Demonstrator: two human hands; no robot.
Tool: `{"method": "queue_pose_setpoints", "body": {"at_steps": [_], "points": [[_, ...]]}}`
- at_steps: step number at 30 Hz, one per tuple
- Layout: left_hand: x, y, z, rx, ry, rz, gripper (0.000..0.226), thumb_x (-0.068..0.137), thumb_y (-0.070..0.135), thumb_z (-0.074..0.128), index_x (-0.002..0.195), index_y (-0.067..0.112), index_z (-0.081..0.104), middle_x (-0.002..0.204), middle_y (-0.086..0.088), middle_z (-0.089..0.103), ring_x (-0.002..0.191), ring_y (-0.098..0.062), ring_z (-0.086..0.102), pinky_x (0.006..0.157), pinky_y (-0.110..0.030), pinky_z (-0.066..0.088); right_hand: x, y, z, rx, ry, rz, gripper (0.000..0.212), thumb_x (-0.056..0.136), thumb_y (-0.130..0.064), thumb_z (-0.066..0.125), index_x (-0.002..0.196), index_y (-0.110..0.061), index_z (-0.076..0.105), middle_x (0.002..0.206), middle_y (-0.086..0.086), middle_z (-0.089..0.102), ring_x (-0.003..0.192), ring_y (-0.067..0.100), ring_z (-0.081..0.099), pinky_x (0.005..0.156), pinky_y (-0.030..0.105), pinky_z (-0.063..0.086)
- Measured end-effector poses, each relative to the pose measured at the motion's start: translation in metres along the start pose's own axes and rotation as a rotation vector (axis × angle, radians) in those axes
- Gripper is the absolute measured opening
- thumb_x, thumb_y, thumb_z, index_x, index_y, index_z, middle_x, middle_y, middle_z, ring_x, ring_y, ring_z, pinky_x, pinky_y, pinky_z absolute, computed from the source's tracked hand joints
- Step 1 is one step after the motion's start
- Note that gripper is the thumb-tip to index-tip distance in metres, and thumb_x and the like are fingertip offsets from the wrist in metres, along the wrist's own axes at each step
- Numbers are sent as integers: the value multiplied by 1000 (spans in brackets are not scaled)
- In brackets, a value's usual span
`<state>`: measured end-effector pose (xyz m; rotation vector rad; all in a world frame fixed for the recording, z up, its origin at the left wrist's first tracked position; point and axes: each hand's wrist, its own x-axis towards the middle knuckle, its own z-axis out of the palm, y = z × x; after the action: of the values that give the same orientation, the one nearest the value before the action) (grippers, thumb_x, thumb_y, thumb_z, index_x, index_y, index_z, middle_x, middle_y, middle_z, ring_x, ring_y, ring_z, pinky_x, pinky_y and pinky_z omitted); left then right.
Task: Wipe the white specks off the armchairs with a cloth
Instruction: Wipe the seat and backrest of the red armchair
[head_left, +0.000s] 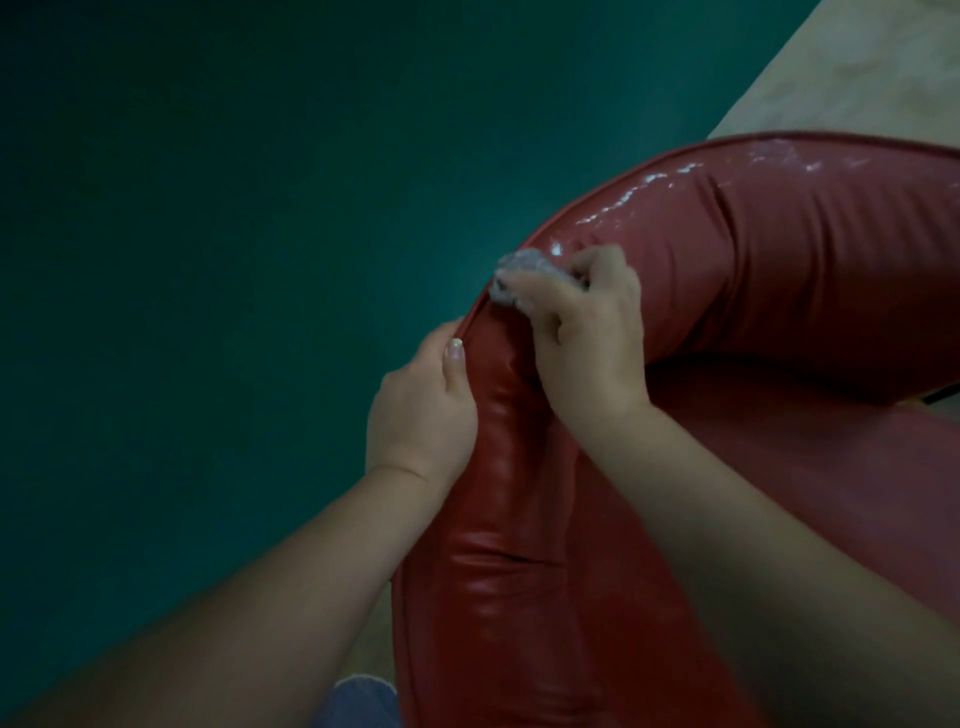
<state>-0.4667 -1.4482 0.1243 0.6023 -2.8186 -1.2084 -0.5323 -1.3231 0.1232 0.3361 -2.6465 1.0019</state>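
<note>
A red leather armchair (810, 270) fills the right and lower part of the view, its curved padded back rim running from bottom centre up to the right. White specks (639, 195) streak the top of the rim further right. My right hand (592, 332) grips a small crumpled grey cloth (524, 265) and presses it onto the rim's outer edge. My left hand (423, 410) holds the rim just below, thumb on top and fingers wrapped over the outer side.
A dark green wall or surface (234, 234) lies to the left of the chair. A pale beige floor (857, 67) shows at the top right corner. A bit of blue fabric (358, 701) shows at the bottom edge.
</note>
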Motion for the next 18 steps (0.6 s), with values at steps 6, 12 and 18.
{"method": "queue_pose_setpoints", "body": {"at_steps": [6, 12, 18], "points": [[0, 0, -2, 37, -8, -5, 53, 91, 43, 22, 134, 31, 52, 115, -13, 68, 105, -38, 60, 88, -42, 48, -36, -12, 2, 83, -17, 27, 35, 84, -6, 61, 107, -30, 72, 100, 10, 48, 87, 30, 49, 75, 46, 48], [1, -2, 0, 51, -7, -31, 37, 101, 32, 33, 134, 32, 52, 113, -12, 68, 103, -38, 60, 85, -40, 47, -3, -5, -2, 5, -54, -13, 30, 87, -13, 61, 109, -30, 72, 101, 14, 50, 91, 35, 50, 78, 48, 47], [0, -5, -1, 35, -23, -27, 37, 101, 32, 33, 133, 33, 52, 112, -13, 68, 102, -39, 60, 83, -40, 47, -24, -14, 0, 18, -54, 21, 30, 88, -18, 54, 109, -30, 71, 104, 12, 49, 90, 32, 49, 77, 47, 48]]}}
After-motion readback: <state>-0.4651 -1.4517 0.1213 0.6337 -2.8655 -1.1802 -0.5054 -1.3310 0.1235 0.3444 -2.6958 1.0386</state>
